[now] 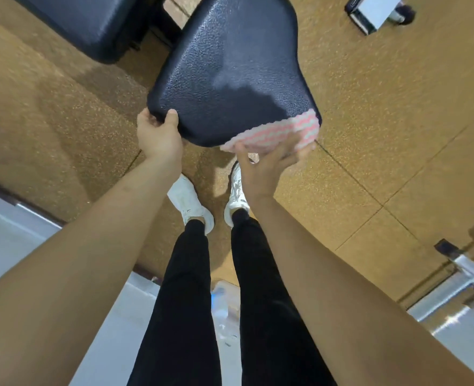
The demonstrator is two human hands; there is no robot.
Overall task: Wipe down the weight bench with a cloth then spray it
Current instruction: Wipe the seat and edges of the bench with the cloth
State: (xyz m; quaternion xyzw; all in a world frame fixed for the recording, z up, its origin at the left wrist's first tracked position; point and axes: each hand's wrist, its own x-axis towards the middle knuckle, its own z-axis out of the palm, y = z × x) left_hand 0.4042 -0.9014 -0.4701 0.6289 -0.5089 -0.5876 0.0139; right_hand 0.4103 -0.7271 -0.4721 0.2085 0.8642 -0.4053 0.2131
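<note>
Seat pad (230, 79) of the weight bench at 12 o'clock, tapering toward the top edge of the view; second dark pad (90, 20) at 11 o'clock, a gap of floor between the two. Both pads black, pebbled vinyl, rounded corners. A duller, darker patch shows on the seat near its front edge.

Left hand (160, 135) closed as a grip on the seat's near-left corner, thumb on top, fingers curled under. Right hand (263, 171) at the near-right corner, palm pressed up against a cloth (274, 132), fingers spread and blurred; the cloth is pinned to the seat's front edge rather than clenched. Cloth pink and white, wavy pattern, waffled surface, wrapped around the corner.

Floor (369, 135): tan speckled rubber tiles, thin seam lines running diagonally. Open floor at 3 o'clock and 9 o'clock of the seat. White shoes (191, 204) directly below the seat's front edge, black trousers beneath.

Metal frame foot with a dark wheel (380, 12) at 1 o'clock, well apart from the seat. Grey metal bracket (470, 271) at 4 o'clock. Pale grey surface (7, 232) at 8 o'clock, edged by a dark strip. Clear plastic bottle (220, 305), blurred, between the legs at 6 o'clock; type cannot be told.
</note>
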